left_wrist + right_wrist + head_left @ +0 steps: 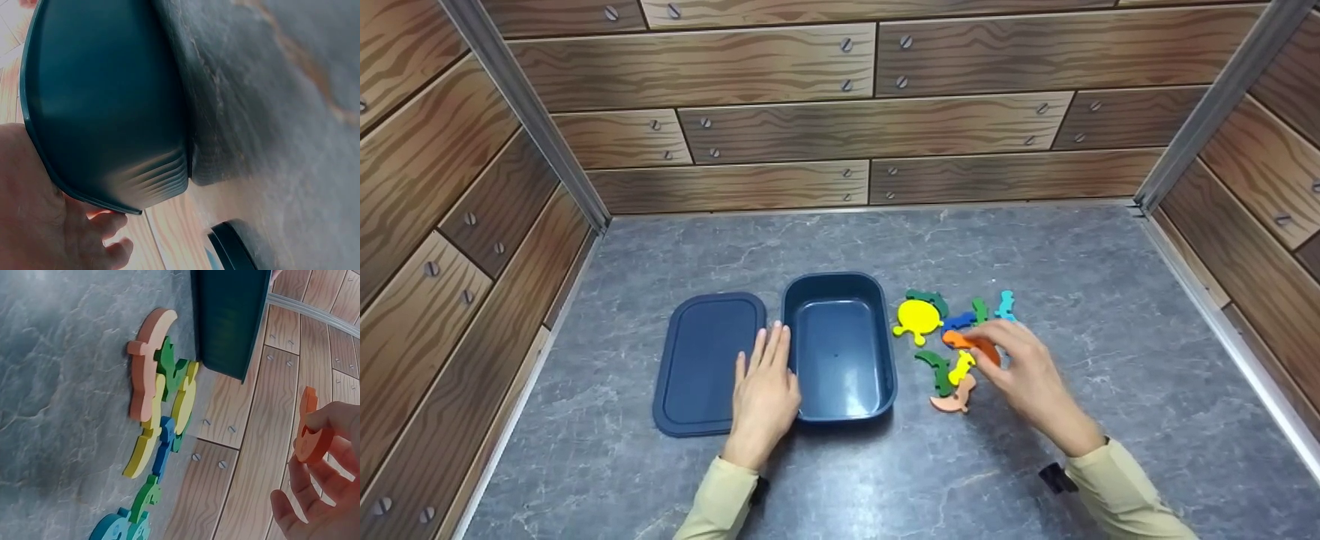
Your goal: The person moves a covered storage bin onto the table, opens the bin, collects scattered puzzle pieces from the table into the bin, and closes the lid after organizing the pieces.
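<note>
The orange piece shows clearest on my right wrist feed: flat-faced and thick, smooth at the edges, one even colour, with a slim end running into a broader, curved body where I can make out a faint mark. Part of its outline is covered. On that feed its long axis runs nearly upright, slim end to twelve o'clock. On my head feed, taking twelve as the far wall, the axis slants from about ten o'clock to four, with the slim end at the ten. I have the right hand pinching it between thumb and fingers, raised off the tabletop, at three o'clock from the middle of the dark blue box and well apart from it. Around it lie the round yellow piece towards ten o'clock, the peach piece near seven and the cyan piece near one. The left hand lies with fingers stretched straight along the box's nine o'clock side, partly over the lid; whether it presses, I cannot tell.
</note>
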A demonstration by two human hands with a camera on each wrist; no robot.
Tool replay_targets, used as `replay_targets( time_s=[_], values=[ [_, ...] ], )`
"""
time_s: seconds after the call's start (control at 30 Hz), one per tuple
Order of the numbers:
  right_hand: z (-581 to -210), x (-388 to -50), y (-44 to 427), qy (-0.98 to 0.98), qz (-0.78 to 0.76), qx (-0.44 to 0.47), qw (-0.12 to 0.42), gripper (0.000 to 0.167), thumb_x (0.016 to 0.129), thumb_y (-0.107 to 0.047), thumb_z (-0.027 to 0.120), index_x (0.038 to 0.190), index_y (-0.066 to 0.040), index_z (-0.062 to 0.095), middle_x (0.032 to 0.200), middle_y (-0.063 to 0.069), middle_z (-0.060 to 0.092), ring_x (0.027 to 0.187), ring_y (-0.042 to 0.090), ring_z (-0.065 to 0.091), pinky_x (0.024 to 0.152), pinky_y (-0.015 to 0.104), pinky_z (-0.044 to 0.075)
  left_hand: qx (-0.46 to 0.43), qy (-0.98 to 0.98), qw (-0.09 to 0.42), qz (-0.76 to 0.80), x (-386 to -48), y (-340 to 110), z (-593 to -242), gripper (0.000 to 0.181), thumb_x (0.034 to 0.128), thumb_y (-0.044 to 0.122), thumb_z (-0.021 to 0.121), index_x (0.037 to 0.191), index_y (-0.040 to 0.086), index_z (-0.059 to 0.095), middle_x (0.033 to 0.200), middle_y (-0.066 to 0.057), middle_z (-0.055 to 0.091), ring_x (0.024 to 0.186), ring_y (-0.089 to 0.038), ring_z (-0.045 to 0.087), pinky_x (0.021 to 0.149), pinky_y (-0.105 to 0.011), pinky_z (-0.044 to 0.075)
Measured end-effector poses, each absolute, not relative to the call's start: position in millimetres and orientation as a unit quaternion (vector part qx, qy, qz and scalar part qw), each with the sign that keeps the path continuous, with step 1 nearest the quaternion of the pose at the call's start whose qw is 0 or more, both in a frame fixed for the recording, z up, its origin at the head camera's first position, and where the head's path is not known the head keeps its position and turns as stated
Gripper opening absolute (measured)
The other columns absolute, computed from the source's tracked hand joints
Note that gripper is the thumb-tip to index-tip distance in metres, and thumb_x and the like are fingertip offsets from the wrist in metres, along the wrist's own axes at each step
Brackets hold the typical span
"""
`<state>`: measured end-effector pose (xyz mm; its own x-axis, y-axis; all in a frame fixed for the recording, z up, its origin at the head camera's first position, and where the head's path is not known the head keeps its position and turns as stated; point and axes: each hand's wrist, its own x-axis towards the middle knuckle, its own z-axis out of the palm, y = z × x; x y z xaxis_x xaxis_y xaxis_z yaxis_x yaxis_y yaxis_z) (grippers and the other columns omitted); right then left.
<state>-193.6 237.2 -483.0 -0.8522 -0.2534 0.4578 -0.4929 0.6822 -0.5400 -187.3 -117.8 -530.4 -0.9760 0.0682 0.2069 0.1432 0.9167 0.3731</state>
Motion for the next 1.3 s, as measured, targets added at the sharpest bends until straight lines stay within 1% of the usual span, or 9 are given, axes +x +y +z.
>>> replay_targets(
  time_s=[0.2, 0.33, 0.53, 0.77, 1.0, 1.3],
  values=[
    [-479, -196, 231, -0.894, 0.345, 0.217, 0.183, 0.027, 0.085, -0.004, 0.077, 0.107, -0.018, 0.074, 0.107, -0.01, 0.065, 0.095, 0.011, 0.056, 0.078, 0.035, 0.048, -0.053, -0.974, 0.099, -0.197, -187, -119, -531, 0.06, 0.0972, 0.014, 0.053, 0.154, 0.01, 0.034, 0.16, -0.003, 0.026, 0.147, -0.026, 0.021, 0.116, -0.056, 0.016],
    [-475, -198, 225, -0.892, 0.349, 0.222, 0.184, 0.026, 0.085, -0.003, 0.076, 0.107, -0.017, 0.073, 0.106, -0.009, 0.065, 0.094, 0.011, 0.056, 0.079, 0.036, 0.048, -0.051, -0.973, 0.102, -0.199, -187, -119, -531, 0.06, 0.0972, 0.014, 0.052, 0.154, 0.011, 0.034, 0.16, -0.002, 0.026, 0.147, -0.025, 0.021, 0.116, -0.056, 0.017],
    [-471, -200, 216, -0.893, 0.353, 0.221, 0.173, 0.021, 0.089, -0.008, 0.073, 0.108, -0.017, 0.072, 0.105, -0.008, 0.064, 0.093, 0.011, 0.054, 0.079, 0.037, 0.047, -0.049, -0.974, 0.096, -0.198, -187, -119, -530, 0.06, 0.0974, 0.014, 0.052, 0.155, 0.011, 0.033, 0.161, -0.001, 0.025, 0.148, -0.024, 0.02, 0.116, -0.055, 0.016],
    [-470, -205, 207, -0.886, 0.355, 0.235, 0.185, 0.02, 0.089, -0.007, 0.073, 0.107, -0.014, 0.073, 0.105, -0.006, 0.066, 0.089, 0.013, 0.053, 0.075, 0.036, 0.046, -0.056, -0.975, 0.092, -0.193, -189, -119, -530, 0.06, 0.0981, 0.016, 0.05, 0.155, 0.01, 0.032, 0.16, -0.004, 0.026, 0.148, -0.025, 0.02, 0.116, -0.053, 0.016],
    [-469, -208, 200, -0.881, 0.361, 0.244, 0.186, 0.02, 0.088, -0.007, 0.074, 0.107, -0.014, 0.073, 0.105, -0.006, 0.066, 0.09, 0.013, 0.054, 0.076, 0.039, 0.048, -0.056, -0.976, 0.088, -0.192, -188, -119, -530, 0.059, 0.0984, 0.015, 0.05, 0.155, 0.009, 0.032, 0.16, -0.004, 0.026, 0.147, -0.026, 0.021, 0.117, -0.052, 0.017],
    [-468, -212, 191, -0.884, 0.351, 0.252, 0.177, 0.021, 0.088, -0.007, 0.074, 0.107, -0.015, 0.073, 0.106, -0.007, 0.065, 0.091, 0.013, 0.054, 0.076, 0.035, 0.046, -0.059, -0.975, 0.091, -0.192, -187, -117, -530, 0.059, 0.0979, 0.015, 0.05, 0.154, 0.008, 0.033, 0.16, -0.005, 0.027, 0.147, -0.025, 0.021, 0.116, -0.053, 0.017]
  ],
)
